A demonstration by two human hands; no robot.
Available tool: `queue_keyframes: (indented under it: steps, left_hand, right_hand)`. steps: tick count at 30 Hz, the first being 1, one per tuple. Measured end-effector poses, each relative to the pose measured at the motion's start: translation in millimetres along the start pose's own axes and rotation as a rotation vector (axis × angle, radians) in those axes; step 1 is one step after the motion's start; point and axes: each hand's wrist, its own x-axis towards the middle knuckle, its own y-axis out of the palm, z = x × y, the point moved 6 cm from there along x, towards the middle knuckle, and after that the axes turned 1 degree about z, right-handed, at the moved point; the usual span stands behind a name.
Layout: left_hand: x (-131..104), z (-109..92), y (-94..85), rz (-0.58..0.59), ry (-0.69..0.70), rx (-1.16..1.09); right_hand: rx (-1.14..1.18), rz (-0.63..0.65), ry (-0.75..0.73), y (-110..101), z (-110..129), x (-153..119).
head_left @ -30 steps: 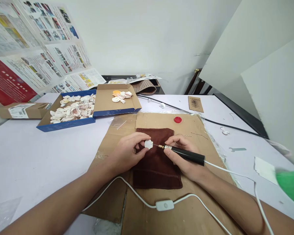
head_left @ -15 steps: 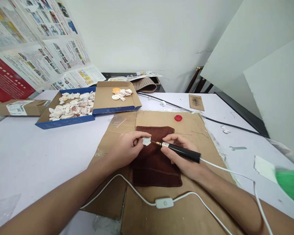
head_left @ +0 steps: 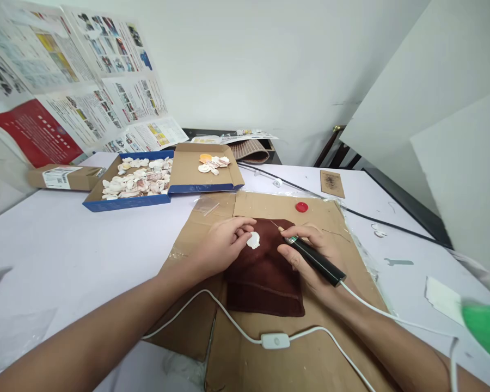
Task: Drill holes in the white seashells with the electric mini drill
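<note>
Over a dark red cloth (head_left: 265, 272), my left hand (head_left: 226, 242) has its thumb and fingers bent around the edge of a small white shell (head_left: 253, 240). My right hand (head_left: 310, 250) grips a black pen-like tool (head_left: 320, 262) with a thin metal tip. The tip points up and to the left, apart from the shell. From the tool's rear end runs a white cable, and a white inline switch (head_left: 275, 341) lies on the cardboard (head_left: 265, 370) below the cloth.
Shells fill a blue-edged box (head_left: 126, 204) at the back left, and several lie on its open lid (head_left: 183, 158). A red round lid (head_left: 301, 207), a flat wrench (head_left: 399, 262), a brown board (head_left: 332, 184) and a long black rod (head_left: 375, 218) are to the right.
The tool's tip has moved away from the shell, up and to the right. The shell now shows more of its face at my left fingertips. The camera view has shifted slightly.
</note>
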Motion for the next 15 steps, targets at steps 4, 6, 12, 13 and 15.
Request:
queue_keyframes:
  steps: [4,6,12,13,15]
  left_hand:
    - [6.7,-5.4,0.9,0.054,-0.004,-0.032]
    - [9.3,-7.6,3.0,0.088,0.003,-0.058]
    - [11.1,0.2,5.8,0.067,-0.047,-0.158]
    - [10.3,0.8,5.2,0.058,-0.037,-0.126]
    - [8.2,0.8,3.4,0.040,-0.005,-0.054]
  right_hand:
    - [-0.062,0.000,-0.023,-6.4,14.8,6.7]
    - [-0.051,0.019,-0.012,-6.8,19.7,9.2]
    - [0.021,-0.087,0.066,-5.0,14.0,6.3]
    - [0.045,-0.123,0.062,-4.6,11.4,4.6]
    - [0.064,-0.138,0.048,-1.3,6.0,1.4]
